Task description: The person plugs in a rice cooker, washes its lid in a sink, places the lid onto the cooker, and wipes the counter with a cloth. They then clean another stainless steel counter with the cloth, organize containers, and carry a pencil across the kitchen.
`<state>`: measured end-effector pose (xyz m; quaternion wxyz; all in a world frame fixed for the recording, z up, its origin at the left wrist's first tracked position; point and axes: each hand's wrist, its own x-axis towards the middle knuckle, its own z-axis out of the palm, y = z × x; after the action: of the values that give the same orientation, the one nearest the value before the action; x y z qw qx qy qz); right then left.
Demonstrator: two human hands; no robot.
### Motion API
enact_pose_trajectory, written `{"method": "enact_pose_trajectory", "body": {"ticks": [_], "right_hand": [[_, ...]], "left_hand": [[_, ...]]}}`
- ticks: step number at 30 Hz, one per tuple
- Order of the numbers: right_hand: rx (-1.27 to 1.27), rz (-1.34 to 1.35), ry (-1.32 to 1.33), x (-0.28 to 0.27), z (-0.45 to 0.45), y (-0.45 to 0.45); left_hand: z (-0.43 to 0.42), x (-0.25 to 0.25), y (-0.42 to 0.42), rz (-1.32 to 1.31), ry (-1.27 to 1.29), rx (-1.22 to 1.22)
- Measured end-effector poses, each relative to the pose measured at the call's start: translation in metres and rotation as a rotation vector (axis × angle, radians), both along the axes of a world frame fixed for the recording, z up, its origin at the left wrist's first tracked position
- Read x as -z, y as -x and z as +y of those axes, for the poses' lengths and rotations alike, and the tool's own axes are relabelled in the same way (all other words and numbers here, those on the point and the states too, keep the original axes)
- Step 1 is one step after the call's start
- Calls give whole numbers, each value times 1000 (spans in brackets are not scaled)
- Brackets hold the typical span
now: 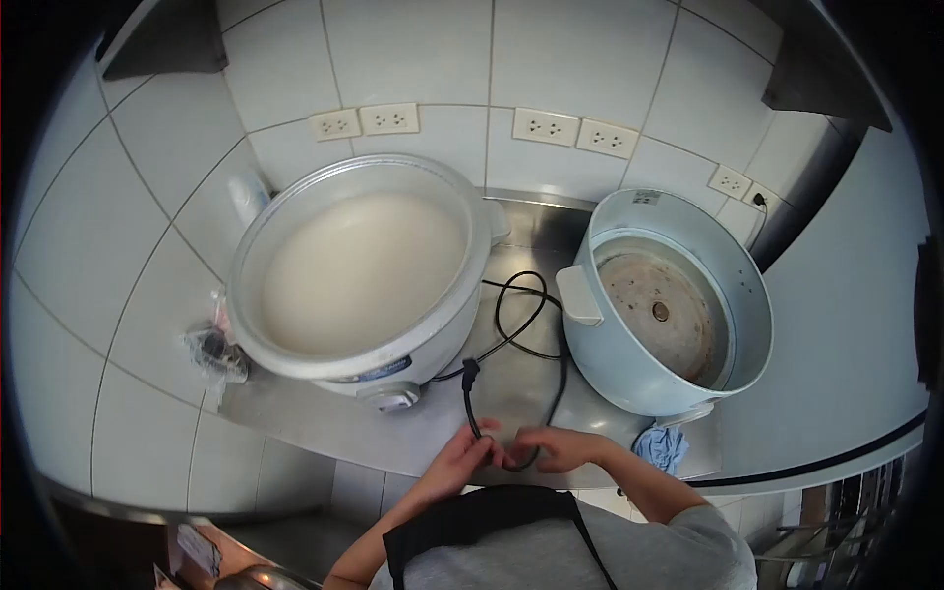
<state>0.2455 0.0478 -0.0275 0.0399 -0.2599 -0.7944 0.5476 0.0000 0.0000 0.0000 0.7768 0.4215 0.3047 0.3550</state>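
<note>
A black power cord with a plug at its end runs in loops between two large rice cookers. Just below the plug, at the counter's front edge, my left hand is closed around the cord. My right hand pinches the bent lower part of the same cord, close beside the left. To the left stands a rice cooker full of cloudy whitish contents. The other rice cooker, on the right, has no inner pot, and its stained heating plate shows.
The steel counter meets a tiled wall with several outlets. A crumpled blue cloth lies by the right cooker's front. A plastic-wrapped dark item sits at the left edge. Dark brackets jut out above.
</note>
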Motion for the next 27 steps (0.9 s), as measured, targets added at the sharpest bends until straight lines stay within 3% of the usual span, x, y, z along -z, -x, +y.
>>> {"method": "enact_pose_trajectory", "body": {"ticks": [2,6,8,10,13,14,17,20,23,26,27], "right_hand": [[280,254,-51,9,0,-9],[1016,132,-270,27,67,13],[1401,132,-244,89,132,29],[1312,508,636,83,182,31],[1277,976,696,20,196,61],[1287,1015,591,0,200,65],[1295,1072,323,-46,187,74],[1131,1072,164,-82,163,86],[1044,1040,222,-132,127,73],[920,1015,445,-143,110,51],[922,993,439,-141,109,51]], "left_hand": [[0,-29,10,132,-267,205],[16,-52,45,210,-287,236],[24,-38,48,208,-281,270],[27,-18,42,320,-380,368],[26,32,37,347,-388,402],[26,49,37,327,-362,399],[31,79,46,780,-650,361],[36,64,50,936,-634,139],[45,41,48,1029,-686,131],[57,-1,14,667,-872,-190],[63,-13,4,693,-1018,-151]]}}
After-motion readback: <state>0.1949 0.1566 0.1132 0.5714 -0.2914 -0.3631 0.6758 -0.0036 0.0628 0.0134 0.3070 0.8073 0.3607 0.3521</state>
